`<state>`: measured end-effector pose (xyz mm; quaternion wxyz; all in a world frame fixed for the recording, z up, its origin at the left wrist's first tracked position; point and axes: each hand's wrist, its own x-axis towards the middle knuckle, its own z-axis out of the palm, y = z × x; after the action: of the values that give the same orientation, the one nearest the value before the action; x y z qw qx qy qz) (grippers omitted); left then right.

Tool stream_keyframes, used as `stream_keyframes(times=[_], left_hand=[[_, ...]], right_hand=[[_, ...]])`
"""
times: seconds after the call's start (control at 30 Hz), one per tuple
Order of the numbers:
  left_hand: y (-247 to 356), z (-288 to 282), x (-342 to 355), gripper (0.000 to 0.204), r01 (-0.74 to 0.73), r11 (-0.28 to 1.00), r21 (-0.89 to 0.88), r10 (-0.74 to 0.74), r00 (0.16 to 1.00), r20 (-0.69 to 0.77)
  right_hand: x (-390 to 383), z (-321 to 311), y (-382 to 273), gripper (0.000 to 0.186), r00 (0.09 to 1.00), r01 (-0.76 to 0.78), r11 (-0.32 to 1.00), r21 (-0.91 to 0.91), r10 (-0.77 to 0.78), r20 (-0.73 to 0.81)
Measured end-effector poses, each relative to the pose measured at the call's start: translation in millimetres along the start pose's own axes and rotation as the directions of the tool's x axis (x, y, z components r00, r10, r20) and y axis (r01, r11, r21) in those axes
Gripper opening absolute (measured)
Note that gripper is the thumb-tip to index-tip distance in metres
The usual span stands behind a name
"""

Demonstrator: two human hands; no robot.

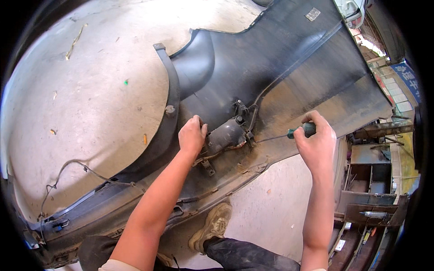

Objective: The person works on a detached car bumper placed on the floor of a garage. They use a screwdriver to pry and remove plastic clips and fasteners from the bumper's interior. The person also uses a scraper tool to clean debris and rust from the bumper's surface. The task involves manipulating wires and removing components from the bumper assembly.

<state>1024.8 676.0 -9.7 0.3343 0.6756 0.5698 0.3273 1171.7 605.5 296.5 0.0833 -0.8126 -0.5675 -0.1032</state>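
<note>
A large dusty black car bumper (pixel 289 90) lies with its inner side up in front of me. On it sits a rounded black lamp housing (pixel 226 134) with a cable running up and right. My left hand (pixel 192 136) is closed at the left end of the housing, its fingertips partly hidden. With my right hand (pixel 316 144) I hold a screwdriver (pixel 302 131) by its dark green handle. Its thin shaft points left, and the tip reaches the right end of the housing, beside a bracket. Exactly what the tip touches is too small to tell.
A loose wire (pixel 74 161) loops off the bumper's lower left edge. My shoe (pixel 212 228) stands on the concrete floor close to the near edge. At the right are a metal rack (pixel 368 198) with compartments and tools, and a blue sign (pixel 407 77). A car (pixel 355 13) shows at the far right.
</note>
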Motion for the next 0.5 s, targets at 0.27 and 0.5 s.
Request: stream_keyframes(times=[0.27,0.5], left_hand=[[0.1,4.7,-2.8,0.019,-0.025,0.999,-0.027,0.025,1.000,0.018],[-4.5,7.6,0.1,0.021,-0.014,1.000,-0.009,0.015,0.998,0.062]], right_hand=[[-2.9,5.4,7.0,0.018,1.000,0.001,1.000,-0.009,-0.001,0.005],[-3.9,8.7,10.0,0.018,1.000,0.025,1.000,-0.010,-0.025,0.001]])
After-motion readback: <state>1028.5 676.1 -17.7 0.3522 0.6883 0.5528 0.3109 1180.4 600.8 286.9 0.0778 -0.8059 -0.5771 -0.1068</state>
